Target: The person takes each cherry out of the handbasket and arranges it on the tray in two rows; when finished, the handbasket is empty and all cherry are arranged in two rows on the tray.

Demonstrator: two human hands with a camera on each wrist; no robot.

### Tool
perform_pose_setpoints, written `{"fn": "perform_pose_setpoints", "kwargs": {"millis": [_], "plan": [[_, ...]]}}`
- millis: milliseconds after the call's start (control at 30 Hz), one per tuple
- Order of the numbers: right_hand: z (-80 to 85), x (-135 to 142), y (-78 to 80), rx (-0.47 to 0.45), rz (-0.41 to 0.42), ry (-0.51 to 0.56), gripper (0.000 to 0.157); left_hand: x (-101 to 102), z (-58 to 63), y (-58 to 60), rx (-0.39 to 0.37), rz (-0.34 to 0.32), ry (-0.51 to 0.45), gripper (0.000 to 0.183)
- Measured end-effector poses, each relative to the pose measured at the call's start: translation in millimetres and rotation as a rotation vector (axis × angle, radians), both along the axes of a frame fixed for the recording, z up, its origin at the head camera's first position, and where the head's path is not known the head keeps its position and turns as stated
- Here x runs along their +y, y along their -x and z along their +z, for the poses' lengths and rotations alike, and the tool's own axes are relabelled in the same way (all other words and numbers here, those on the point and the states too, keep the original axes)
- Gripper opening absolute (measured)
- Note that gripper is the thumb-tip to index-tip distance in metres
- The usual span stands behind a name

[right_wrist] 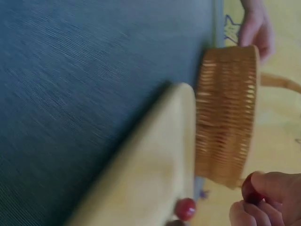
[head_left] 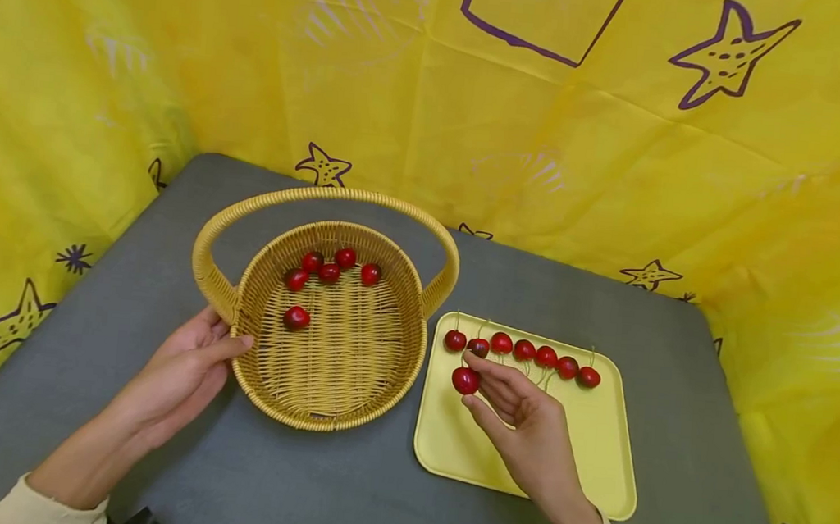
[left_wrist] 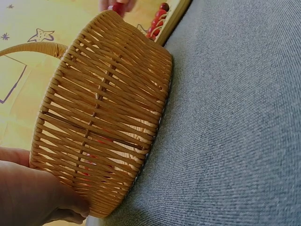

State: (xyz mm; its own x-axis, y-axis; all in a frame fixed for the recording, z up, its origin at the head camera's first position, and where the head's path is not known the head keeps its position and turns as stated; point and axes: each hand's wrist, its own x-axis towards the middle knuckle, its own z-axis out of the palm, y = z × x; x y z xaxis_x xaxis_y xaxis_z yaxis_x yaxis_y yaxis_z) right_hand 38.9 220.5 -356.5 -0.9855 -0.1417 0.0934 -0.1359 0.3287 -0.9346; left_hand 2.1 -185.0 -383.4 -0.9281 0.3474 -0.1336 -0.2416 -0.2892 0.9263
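A round wicker basket (head_left: 330, 370) with an arched handle stands on the grey table, several red cherries (head_left: 329, 273) inside it. My left hand (head_left: 178, 370) grips its left rim, thumb over the edge and fingers outside; the left wrist view shows the woven side (left_wrist: 101, 113) near that hand. Above the left part of a yellow tray (head_left: 522, 467), my right hand (head_left: 525, 427) pinches one cherry (head_left: 466, 380) between thumb and fingers. The right wrist view also shows this pinched cherry (right_wrist: 251, 189). Along the tray's far side lies a row of several cherries (head_left: 546, 357) with stems.
The tray stands just right of the basket on the grey table (head_left: 343, 486). Yellow cloth (head_left: 419, 89) with drawn starfish hangs behind and at both sides. The basket handle (head_left: 336, 195) arches up over the basket's far part. A small black object (head_left: 136, 522) sits by the left sleeve.
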Motion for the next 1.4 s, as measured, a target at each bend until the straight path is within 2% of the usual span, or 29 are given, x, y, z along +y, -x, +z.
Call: {"fn": "perform_pose_setpoints", "kwargs": {"millis": [267,567,900,1400], "plan": [[-28.7,-1.9,-4.7,-0.043,-0.006,0.029,0.047,0.4,1.3,2.0,-0.013,-0.011,0.003,0.080],[-49.0,-2.1,-0.8,-0.172,-0.030,0.065,0.044,0.4,1.7,0.6,-0.020,-0.006,0.012,0.083],[-55.5,-6.5,4.6,-0.161,-0.017,0.065,0.045,0.3,2.3,0.8,-0.037,0.002,0.023,0.083],[-53.0,-5.2,4.6,-0.121,0.003,0.027,0.046,0.8,1.4,1.2,-0.013,0.003,0.005,0.080]]}}
